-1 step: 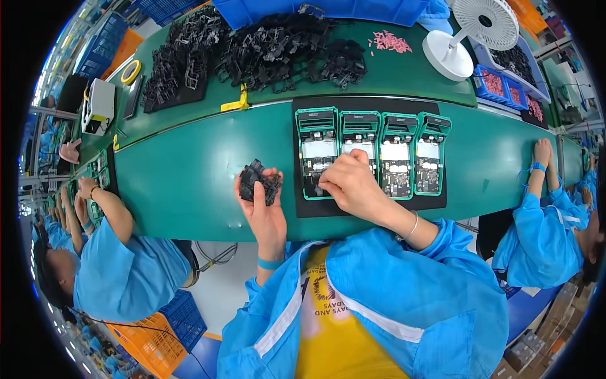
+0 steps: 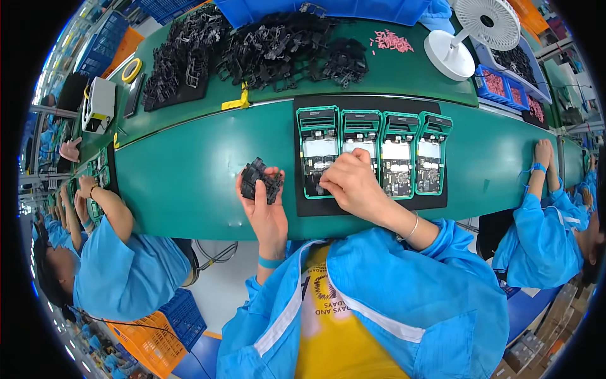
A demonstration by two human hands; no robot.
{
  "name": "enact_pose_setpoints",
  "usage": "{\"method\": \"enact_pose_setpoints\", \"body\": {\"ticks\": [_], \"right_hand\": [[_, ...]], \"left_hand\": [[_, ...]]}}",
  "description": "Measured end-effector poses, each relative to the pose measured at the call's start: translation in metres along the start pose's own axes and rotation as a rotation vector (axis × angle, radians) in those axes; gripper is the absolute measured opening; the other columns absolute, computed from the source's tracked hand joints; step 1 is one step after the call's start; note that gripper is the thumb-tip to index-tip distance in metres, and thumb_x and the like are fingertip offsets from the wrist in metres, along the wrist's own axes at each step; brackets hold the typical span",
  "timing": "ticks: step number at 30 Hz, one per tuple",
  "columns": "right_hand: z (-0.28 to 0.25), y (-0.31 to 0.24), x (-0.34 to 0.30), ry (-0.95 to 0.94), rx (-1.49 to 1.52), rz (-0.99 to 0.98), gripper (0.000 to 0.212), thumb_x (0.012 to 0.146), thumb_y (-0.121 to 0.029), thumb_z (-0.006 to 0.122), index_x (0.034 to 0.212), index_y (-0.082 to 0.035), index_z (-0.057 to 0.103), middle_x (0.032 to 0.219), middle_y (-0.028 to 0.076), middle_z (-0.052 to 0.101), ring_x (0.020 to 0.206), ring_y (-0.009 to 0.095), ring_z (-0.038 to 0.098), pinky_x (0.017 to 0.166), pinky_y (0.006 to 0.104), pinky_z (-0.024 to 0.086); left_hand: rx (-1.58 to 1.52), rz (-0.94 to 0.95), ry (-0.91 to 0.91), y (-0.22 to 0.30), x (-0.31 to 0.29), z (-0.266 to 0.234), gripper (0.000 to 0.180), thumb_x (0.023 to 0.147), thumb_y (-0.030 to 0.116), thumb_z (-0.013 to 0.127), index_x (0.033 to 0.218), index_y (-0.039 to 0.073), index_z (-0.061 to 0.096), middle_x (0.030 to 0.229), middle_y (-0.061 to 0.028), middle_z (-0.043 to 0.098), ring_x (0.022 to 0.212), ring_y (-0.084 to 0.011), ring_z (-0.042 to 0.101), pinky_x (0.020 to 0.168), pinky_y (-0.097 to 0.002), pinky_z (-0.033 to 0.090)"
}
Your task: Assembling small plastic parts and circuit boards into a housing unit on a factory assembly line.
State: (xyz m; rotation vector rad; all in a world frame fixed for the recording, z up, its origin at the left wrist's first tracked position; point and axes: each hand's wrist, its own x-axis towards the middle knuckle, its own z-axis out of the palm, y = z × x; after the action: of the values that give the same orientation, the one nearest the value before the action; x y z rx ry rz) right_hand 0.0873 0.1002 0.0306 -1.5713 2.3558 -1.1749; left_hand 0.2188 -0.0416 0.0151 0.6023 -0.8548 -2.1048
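My left hand (image 2: 265, 213) is closed around a small bunch of black plastic frame parts (image 2: 260, 182), held above the green table. My right hand (image 2: 355, 184) reaches over the leftmost green-framed device (image 2: 320, 155), its thumb and forefinger pinched at the lower part of the circuit board. Whatever lies between those fingertips is hidden. Beside that device, a second green-framed device (image 2: 360, 129) is partly covered by my right hand. Two more, a third device (image 2: 397, 155) and a rightmost device (image 2: 430, 155), show their boards and pale rectangular parts.
The devices rest on a black mat (image 2: 372, 102). Heaps of black plastic parts (image 2: 271, 50) lie at the back, with pink pieces (image 2: 392, 41), a white fan (image 2: 449, 55) and blue bins (image 2: 493, 85). A yellow bracket (image 2: 236, 100) marks the table seam. Co-workers (image 2: 126, 271) sit on both sides.
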Motion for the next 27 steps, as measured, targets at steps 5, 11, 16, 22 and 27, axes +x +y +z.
{"method": "enact_pose_setpoints", "body": {"ticks": [5,11,16,22,27], "right_hand": [[0.003,-0.002,-0.004,0.092,-0.108,-0.038,0.015,0.068,-0.012,0.076,0.080,-0.010,0.067,0.080,-0.001,0.061,0.083,0.019,0.055,0.087,0.0417,0.032],[0.002,-0.008,-0.002,0.110,-0.085,0.010,0.037,0.067,-0.016,0.079,0.101,-0.010,0.067,0.089,0.002,0.064,0.088,0.021,0.057,0.088,0.0398,0.037],[0.003,-0.022,0.012,0.107,0.642,0.231,0.029,0.078,-0.008,0.075,0.104,-0.001,0.064,0.093,0.008,0.066,0.080,0.016,0.062,0.073,0.0311,0.050],[-0.008,-0.002,0.011,0.043,0.685,0.324,0.013,0.082,-0.002,0.071,0.091,0.001,0.062,0.085,0.003,0.058,0.074,0.008,0.055,0.066,0.0222,0.047],[-0.052,0.015,0.000,0.021,0.539,0.355,0.022,0.080,0.001,0.071,0.101,0.001,0.063,0.084,0.006,0.062,0.074,0.010,0.058,0.063,0.0229,0.048]], "left_hand": [[0.033,-0.033,0.000,-0.002,-0.002,0.000,0.039,0.098,0.010,0.052,0.134,0.013,0.037,0.115,-0.0114,0.055,0.104,-0.0219,0.057,0.096,-0.0430,0.049],[0.094,-0.028,-0.035,0.001,-0.004,0.016,0.043,0.095,0.004,0.055,0.134,0.012,0.038,0.118,-0.0077,0.053,0.103,-0.0173,0.056,0.093,-0.0340,0.048],[0.192,0.011,-0.173,-0.017,-0.011,0.026,0.046,0.093,-0.002,0.057,0.133,0.008,0.038,0.111,-0.0091,0.056,0.100,-0.0148,0.057,0.091,-0.0277,0.046],[0.234,-0.064,-0.246,-0.018,-0.001,0.038,0.050,0.091,0.000,0.060,0.135,0.007,0.038,0.110,-0.0068,0.057,0.097,-0.0130,0.057,0.088,-0.0268,0.047],[0.615,0.133,-0.218,0.019,0.057,0.039,0.070,0.083,0.003,0.071,0.144,0.010,0.037,0.101,-0.0038,0.060,0.083,-0.0085,0.056,0.077,-0.0222,0.048]]}}
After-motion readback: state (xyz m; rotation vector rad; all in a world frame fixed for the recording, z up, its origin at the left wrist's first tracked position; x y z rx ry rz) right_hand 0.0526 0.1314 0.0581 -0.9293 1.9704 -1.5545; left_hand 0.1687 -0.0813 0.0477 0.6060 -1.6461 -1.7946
